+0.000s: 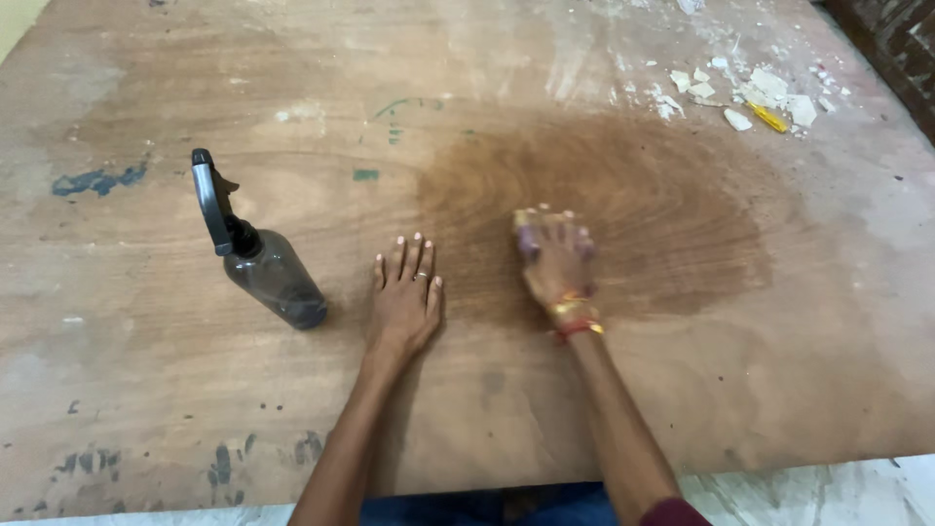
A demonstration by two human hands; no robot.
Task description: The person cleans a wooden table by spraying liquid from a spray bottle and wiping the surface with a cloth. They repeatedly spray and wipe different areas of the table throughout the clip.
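Spray bottle [261, 261], dark translucent plastic, contents indiscernible, is standing just left of the left hand [405, 302], which is lying flat, fingers spread, on the wooden tabletop [146, 390]. Right hand [555, 255] is pressing something small and blurred onto a dark damp patch [643, 209]. White debris [750, 97] is lying well apart near the far edge.

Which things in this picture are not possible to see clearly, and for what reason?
Head view only:
- Right hand: motion-blurred, so what the fingers press on the wet patch cannot be identified.
- Spray bottle: dark plastic hides any liquid level.
- White scraps and yellow object: too small to identify.
- Person's body: cut off by the bottom edge.
- Left hand: flat on the board; the palm is hidden.
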